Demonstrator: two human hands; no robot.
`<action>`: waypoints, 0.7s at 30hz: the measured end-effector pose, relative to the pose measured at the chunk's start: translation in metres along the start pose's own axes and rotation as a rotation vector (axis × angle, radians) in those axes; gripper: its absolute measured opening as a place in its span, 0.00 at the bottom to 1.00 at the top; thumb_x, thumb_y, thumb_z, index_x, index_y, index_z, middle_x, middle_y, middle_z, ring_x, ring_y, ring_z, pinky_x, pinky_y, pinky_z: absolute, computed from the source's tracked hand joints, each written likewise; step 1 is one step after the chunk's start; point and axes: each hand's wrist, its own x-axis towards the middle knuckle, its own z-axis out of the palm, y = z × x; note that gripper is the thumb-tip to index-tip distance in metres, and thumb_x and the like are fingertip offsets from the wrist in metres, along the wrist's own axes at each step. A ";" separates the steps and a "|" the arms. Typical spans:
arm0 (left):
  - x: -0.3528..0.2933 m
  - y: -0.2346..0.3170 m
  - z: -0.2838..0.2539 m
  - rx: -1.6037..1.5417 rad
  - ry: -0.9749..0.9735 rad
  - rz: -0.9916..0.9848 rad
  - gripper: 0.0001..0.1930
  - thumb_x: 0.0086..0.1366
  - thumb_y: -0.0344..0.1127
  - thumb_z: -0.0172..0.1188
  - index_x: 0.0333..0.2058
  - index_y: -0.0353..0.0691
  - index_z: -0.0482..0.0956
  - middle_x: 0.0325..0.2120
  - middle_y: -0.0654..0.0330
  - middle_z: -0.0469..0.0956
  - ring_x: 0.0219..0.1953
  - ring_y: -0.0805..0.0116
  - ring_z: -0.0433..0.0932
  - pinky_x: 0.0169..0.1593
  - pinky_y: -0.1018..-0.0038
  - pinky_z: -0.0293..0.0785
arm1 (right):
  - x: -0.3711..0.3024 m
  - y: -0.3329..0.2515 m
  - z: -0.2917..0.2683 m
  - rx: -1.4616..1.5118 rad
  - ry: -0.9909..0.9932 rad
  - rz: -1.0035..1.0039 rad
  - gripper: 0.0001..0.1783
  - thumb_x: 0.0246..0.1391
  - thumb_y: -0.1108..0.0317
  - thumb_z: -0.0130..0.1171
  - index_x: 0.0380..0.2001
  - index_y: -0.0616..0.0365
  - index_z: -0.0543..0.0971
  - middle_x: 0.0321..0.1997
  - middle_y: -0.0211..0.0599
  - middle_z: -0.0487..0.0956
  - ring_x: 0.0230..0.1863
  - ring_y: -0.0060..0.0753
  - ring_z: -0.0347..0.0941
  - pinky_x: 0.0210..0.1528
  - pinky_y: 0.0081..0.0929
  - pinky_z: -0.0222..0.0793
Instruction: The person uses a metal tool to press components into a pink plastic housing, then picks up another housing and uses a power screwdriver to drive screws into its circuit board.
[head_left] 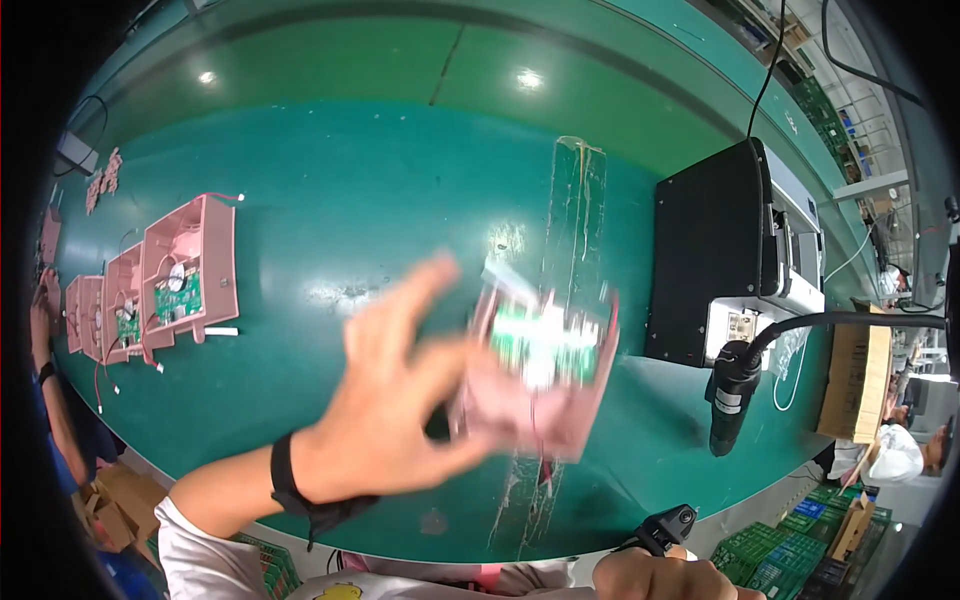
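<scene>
A pink plastic box (520, 410) with a green circuit board (575, 355) inside lies in front of me, blurred by motion. My left hand (385, 400), also smeared, has its thumb and some fingers at the box's left wall, with one finger pointing away. A thin red-and-black wire hangs over the box's near side. At the lower right edge, my right hand (650, 577) is closed round a black tool (668, 527); its exact kind is hidden. On the left of the table stand several similar pink boxes (218, 260) with boards and wires.
A black-and-white machine (705, 250) stands at the right, with a black cylindrical device (735, 400) on a thick cable before it. Clear tape (575, 200) runs along the green table (330, 200). Another person's hand (42, 300) is at the far left. A cardboard box (855, 380) stands beyond the table's right edge.
</scene>
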 end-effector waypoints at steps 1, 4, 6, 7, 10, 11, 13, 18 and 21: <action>0.011 -0.002 0.002 0.055 0.202 -0.084 0.30 0.52 0.36 0.76 0.55 0.47 0.78 0.70 0.39 0.59 0.71 0.37 0.61 0.70 0.48 0.56 | -0.001 -0.004 0.004 -0.032 0.031 0.000 0.16 0.76 0.60 0.52 0.61 0.51 0.75 0.54 0.44 0.79 0.30 0.30 0.81 0.39 0.43 0.86; 0.027 -0.018 -0.019 0.291 0.364 -0.201 0.29 0.57 0.33 0.72 0.58 0.44 0.76 0.70 0.40 0.61 0.71 0.35 0.61 0.72 0.47 0.55 | -0.004 -0.006 0.013 -0.050 0.070 -0.019 0.16 0.76 0.59 0.53 0.60 0.51 0.76 0.52 0.42 0.79 0.30 0.30 0.81 0.38 0.42 0.86; 0.028 -0.018 -0.045 0.448 0.349 -0.148 0.27 0.59 0.31 0.70 0.58 0.43 0.76 0.68 0.43 0.65 0.71 0.38 0.62 0.72 0.49 0.56 | -0.004 -0.004 0.017 -0.026 0.095 -0.068 0.16 0.75 0.58 0.54 0.59 0.52 0.77 0.50 0.41 0.80 0.30 0.29 0.80 0.37 0.42 0.85; 0.027 -0.019 -0.061 0.602 0.327 -0.098 0.24 0.62 0.30 0.67 0.58 0.42 0.76 0.66 0.46 0.69 0.70 0.41 0.64 0.71 0.51 0.57 | -0.004 -0.005 0.017 -0.024 0.092 -0.074 0.16 0.75 0.58 0.54 0.59 0.52 0.77 0.50 0.41 0.80 0.30 0.29 0.80 0.37 0.42 0.85; 0.012 -0.039 -0.110 0.684 0.361 -0.166 0.19 0.67 0.28 0.62 0.57 0.40 0.76 0.60 0.52 0.76 0.64 0.50 0.74 0.71 0.56 0.58 | -0.003 -0.014 0.009 -0.003 -0.031 -0.006 0.18 0.72 0.55 0.57 0.56 0.55 0.78 0.51 0.39 0.80 0.31 0.28 0.80 0.39 0.37 0.84; 0.007 -0.048 -0.124 0.695 0.373 -0.160 0.19 0.67 0.28 0.62 0.57 0.40 0.76 0.60 0.52 0.76 0.64 0.50 0.74 0.71 0.56 0.58 | 0.000 -0.013 0.002 0.003 -0.042 -0.017 0.18 0.72 0.55 0.57 0.56 0.55 0.78 0.51 0.39 0.80 0.31 0.28 0.80 0.39 0.37 0.84; -0.001 -0.067 -0.150 0.608 0.326 -0.403 0.18 0.70 0.27 0.60 0.57 0.40 0.76 0.53 0.54 0.81 0.56 0.57 0.80 0.71 0.60 0.57 | 0.009 -0.014 -0.015 -0.217 -0.139 0.023 0.15 0.70 0.59 0.59 0.54 0.55 0.78 0.50 0.41 0.80 0.32 0.31 0.81 0.38 0.38 0.83; -0.015 -0.088 -0.187 0.718 0.229 -0.326 0.16 0.69 0.28 0.63 0.54 0.35 0.80 0.44 0.52 0.86 0.46 0.56 0.86 0.61 0.60 0.72 | 0.026 -0.021 -0.045 -0.792 -0.321 0.119 0.10 0.65 0.70 0.62 0.48 0.56 0.80 0.50 0.44 0.82 0.35 0.39 0.83 0.36 0.41 0.78; -0.018 -0.083 -0.196 0.546 0.206 -0.389 0.13 0.66 0.30 0.66 0.48 0.31 0.84 0.38 0.48 0.88 0.42 0.50 0.87 0.49 0.59 0.81 | 0.029 -0.003 -0.056 -1.348 -0.528 0.273 0.14 0.60 0.75 0.62 0.50 0.58 0.80 0.53 0.44 0.81 0.42 0.43 0.83 0.42 0.42 0.77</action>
